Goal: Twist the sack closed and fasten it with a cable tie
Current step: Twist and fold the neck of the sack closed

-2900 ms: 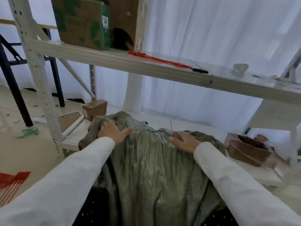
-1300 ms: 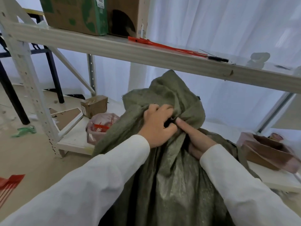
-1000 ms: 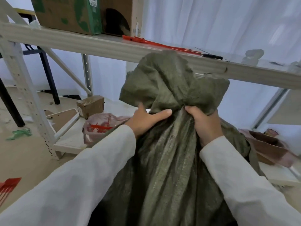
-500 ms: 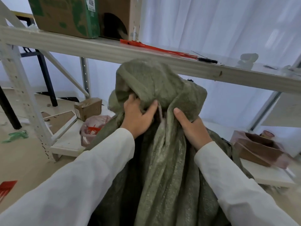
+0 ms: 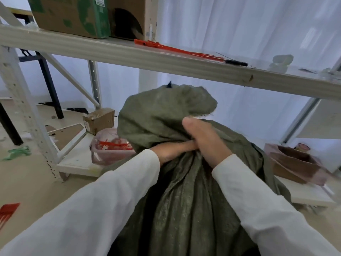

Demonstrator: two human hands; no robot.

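Two shelves [image 5: 166, 58], white curtain [image 5: 239, 30] behind.

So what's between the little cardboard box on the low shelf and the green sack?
In the head view, a clear plastic bag holding red cable ties lies between the small cardboard box and the green sack.

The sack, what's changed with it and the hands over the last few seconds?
The sack lay slumped with both hands flat on it; its mouth has since been gathered and lifted into a bunched neck. The left hand and right hand now grip that neck together. The red cable ties remain on the shelf.
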